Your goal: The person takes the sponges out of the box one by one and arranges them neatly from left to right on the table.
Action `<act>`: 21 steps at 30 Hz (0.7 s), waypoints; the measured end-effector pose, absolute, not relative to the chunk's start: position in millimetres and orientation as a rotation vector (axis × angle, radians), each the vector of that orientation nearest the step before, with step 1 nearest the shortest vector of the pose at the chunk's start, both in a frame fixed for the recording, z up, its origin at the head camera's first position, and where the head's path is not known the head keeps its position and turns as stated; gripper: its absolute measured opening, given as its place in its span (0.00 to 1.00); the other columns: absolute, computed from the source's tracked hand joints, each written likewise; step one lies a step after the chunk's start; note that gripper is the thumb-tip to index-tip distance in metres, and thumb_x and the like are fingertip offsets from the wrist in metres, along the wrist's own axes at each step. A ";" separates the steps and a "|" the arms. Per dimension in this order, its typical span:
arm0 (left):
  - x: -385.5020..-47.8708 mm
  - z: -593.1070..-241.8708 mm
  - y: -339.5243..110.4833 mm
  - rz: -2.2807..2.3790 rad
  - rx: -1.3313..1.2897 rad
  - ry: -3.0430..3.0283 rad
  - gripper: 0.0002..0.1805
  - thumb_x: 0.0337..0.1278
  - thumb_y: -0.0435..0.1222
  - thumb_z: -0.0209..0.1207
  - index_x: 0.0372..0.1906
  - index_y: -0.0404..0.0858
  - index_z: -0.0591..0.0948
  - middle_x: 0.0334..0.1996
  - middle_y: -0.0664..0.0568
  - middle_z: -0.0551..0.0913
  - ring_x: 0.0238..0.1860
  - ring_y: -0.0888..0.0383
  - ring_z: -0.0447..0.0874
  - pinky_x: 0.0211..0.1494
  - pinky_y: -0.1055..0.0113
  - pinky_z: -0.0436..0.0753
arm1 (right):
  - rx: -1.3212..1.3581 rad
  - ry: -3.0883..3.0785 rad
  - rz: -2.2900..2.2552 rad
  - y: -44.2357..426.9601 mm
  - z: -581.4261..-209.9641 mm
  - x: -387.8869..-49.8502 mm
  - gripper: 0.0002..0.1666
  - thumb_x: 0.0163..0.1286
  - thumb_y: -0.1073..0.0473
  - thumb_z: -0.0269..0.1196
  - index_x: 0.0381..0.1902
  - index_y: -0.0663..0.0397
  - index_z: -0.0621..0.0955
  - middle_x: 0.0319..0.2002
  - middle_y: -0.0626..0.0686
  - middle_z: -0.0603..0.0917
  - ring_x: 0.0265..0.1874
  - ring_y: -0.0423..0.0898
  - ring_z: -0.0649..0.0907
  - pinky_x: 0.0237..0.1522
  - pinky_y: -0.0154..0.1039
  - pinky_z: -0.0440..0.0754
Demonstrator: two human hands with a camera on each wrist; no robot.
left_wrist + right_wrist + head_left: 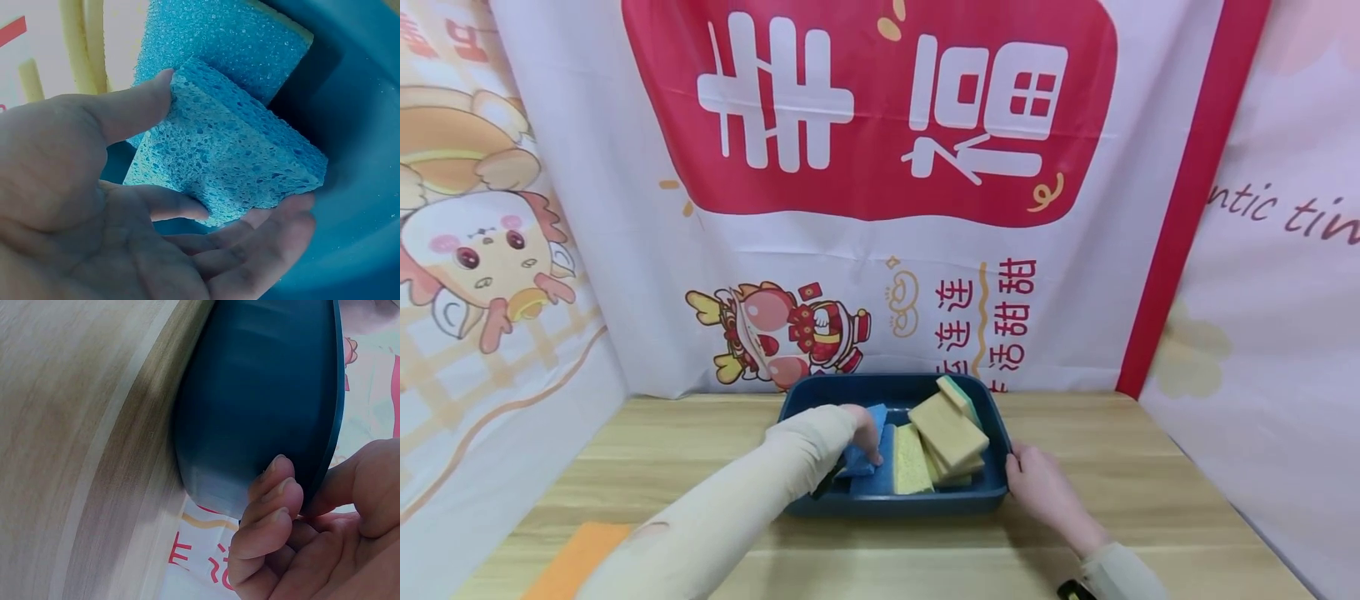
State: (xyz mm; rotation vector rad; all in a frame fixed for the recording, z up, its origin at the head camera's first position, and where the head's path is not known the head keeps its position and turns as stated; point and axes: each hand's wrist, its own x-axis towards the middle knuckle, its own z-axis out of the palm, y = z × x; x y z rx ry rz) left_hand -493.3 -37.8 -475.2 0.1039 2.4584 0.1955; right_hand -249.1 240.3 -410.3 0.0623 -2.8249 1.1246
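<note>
Wooden tabletop (1157, 492), left hand (862, 433) down in blue tub (910, 505)

In the head view, the left hand (865, 433) hides part of the blue sponge (219, 144); the left sleeve (722, 504), cut off by the bottom edge, covers part of the orange sheet (580, 554). Overlap obscures the lower sponges in the pile (951, 437). The right wrist view crops the dark blue tray (262, 394), its outer wall hiding the inside; a pinkish shape (372, 312) is too blurred to name.
</note>
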 end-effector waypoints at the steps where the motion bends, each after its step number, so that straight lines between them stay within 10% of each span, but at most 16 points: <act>1: -493.7 -477.6 -39.9 0.218 0.096 2.465 0.54 0.12 0.60 0.80 0.57 0.37 0.78 0.54 0.41 0.77 0.57 0.43 0.74 0.58 0.47 0.74 | 0.059 -2.827 1.122 240.1 -410.9 -248.6 0.13 0.76 0.65 0.47 0.39 0.65 0.79 0.18 0.52 0.73 0.15 0.45 0.73 0.16 0.39 0.72; 5: -485.9 -474.7 -49.6 0.301 0.140 2.474 0.50 0.12 0.62 0.79 0.52 0.39 0.81 0.51 0.44 0.79 0.53 0.44 0.76 0.53 0.46 0.76 | 0.052 -2.828 1.115 240.0 -412.2 -248.5 0.14 0.76 0.65 0.47 0.42 0.66 0.79 0.18 0.52 0.73 0.14 0.45 0.73 0.16 0.38 0.71; 12: -384.6 -385.9 -45.1 0.256 0.239 2.548 0.39 0.47 0.60 0.69 0.61 0.42 0.77 0.59 0.48 0.77 0.56 0.48 0.74 0.53 0.52 0.78 | 0.068 -2.816 1.073 240.1 -414.4 -250.3 0.13 0.75 0.65 0.48 0.39 0.66 0.79 0.17 0.51 0.72 0.14 0.44 0.72 0.15 0.38 0.70; 21: -312.1 -319.6 -46.0 0.324 0.179 2.707 0.37 0.54 0.56 0.66 0.61 0.35 0.75 0.53 0.43 0.78 0.50 0.47 0.76 0.53 0.52 0.79 | 0.043 -2.830 1.087 239.1 -412.7 -249.8 0.13 0.75 0.65 0.47 0.37 0.64 0.78 0.18 0.51 0.73 0.14 0.44 0.72 0.15 0.38 0.70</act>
